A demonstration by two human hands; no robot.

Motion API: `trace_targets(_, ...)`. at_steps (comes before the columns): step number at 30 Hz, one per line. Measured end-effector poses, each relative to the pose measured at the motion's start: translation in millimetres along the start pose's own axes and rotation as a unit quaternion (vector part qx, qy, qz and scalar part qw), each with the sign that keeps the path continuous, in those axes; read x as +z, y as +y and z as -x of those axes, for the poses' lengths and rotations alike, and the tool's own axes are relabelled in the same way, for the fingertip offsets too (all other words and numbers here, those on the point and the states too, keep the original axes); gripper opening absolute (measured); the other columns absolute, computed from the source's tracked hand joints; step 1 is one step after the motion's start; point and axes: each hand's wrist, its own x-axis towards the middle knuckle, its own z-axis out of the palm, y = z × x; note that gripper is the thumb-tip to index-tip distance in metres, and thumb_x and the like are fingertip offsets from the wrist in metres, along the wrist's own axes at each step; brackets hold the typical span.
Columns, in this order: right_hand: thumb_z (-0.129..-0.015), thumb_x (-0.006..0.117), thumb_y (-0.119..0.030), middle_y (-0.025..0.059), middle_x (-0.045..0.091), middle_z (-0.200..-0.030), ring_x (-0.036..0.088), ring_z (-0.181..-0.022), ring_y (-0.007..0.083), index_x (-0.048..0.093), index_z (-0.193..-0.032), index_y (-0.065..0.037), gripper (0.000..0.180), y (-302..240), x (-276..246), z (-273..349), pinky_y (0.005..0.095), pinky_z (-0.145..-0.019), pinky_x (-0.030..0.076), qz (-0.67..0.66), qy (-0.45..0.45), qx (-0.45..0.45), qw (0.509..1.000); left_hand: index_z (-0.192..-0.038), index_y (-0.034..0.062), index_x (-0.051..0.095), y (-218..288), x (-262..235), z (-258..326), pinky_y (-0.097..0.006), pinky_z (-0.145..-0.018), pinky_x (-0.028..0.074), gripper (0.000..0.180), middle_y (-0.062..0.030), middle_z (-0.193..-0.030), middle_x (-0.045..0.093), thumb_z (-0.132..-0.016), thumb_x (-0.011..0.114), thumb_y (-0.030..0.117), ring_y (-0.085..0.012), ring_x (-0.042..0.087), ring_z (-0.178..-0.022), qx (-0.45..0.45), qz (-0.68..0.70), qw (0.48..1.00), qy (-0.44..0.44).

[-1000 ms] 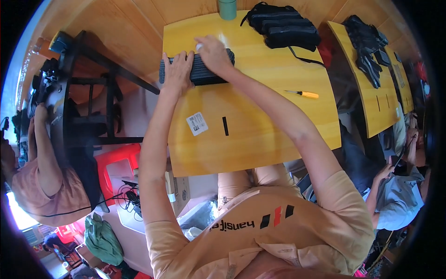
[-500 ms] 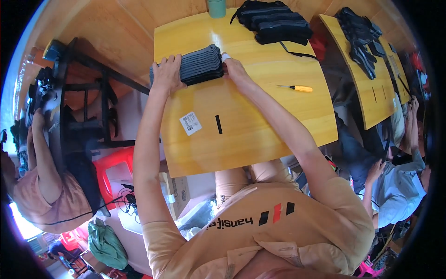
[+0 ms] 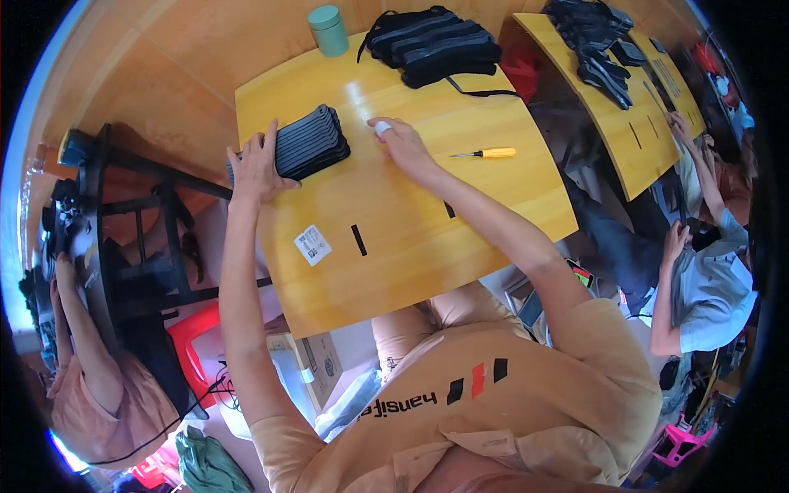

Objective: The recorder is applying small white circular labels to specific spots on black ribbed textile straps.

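A neat stack of dark grey and black flat strips [image 3: 311, 146] lies on the yellow table at the far left. My left hand [image 3: 259, 168] is closed around its left end, fingers over the far side and thumb at the near side. Right of the stack and apart from it, my right hand [image 3: 404, 146] hovers over the tabletop with loosely bent fingers, white wrapping on one fingertip and nothing visible in its grasp. A yellow-handled screwdriver [image 3: 493, 154] rests to the right of that hand. A white printed label [image 3: 312, 246] lies nearer me.
Folded black items with straps [image 3: 431, 48] are piled at the table's back, beside a green canister [image 3: 328, 31]. Dark slots [image 3: 359, 240] mark the yellow table [image 3: 411, 271]. A second table [image 3: 641, 156] stands right. Other people sit at both sides, near a black frame [image 3: 164, 214].
My right hand has come away from the right end of the stack. My left hand still grips the left end. The whole view has shifted a little.
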Motion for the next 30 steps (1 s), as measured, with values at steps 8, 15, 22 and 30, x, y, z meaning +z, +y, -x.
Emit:
trace_targets(8,-0.081,0.049,-0.021,0.0166,0.059,-0.095,0.056,-0.093,0.0295,0.064,-0.099,-0.007,0.027,30,-125,17,0.0353,-0.083,0.043,0.105,0.077,-0.038,0.991,-0.137,0.0151,0.024,5,-8,7,-0.064,-0.098,0.019,0.113,-0.0151,-0.130,0.038,-0.044,0.084,0.038,-0.0307,0.035,-0.124,0.010,0.006,0.997,0.078)
trace_targets(15,-0.077,0.058,-0.016,0.0154,0.060,-0.090,0.058,-0.086,0.0290,0.063,-0.097,-0.005,0.024,40,-234,41,0.0351,-0.077,0.046,0.296,0.131,-0.003,0.946,-0.113,0.0033,0.049,79,-25,21,-0.041,-0.086,0.040,0.052,-0.0166,-0.108,0.052,-0.068,0.071,0.016,-0.0330,0.049,-0.099,0.155,0.245,0.923,0.254)
trace_targets(22,-0.075,0.061,-0.009,0.0109,0.056,-0.087,0.054,-0.088,0.0285,0.061,-0.096,-0.006,0.021,35,-189,73,0.0376,-0.077,0.045,0.400,-0.005,-0.142,0.905,-0.106,0.0007,0.052,160,25,58,-0.039,-0.080,0.044,0.040,-0.0159,-0.100,0.053,-0.070,0.067,0.008,-0.0322,0.052,-0.094,0.161,0.352,0.911,0.141)
trace_targets(30,-0.075,0.059,-0.011,0.0132,0.055,-0.080,0.055,-0.085,0.0302,0.063,-0.090,-0.005,0.017,33,-112,23,0.0374,-0.075,0.045,0.339,-0.009,-0.144,0.930,-0.124,0.0037,0.042,186,60,17,-0.039,-0.085,0.039,0.050,-0.0199,-0.118,0.042,-0.076,0.057,0.003,-0.0356,0.043,-0.107,0.053,0.377,0.903,0.197)
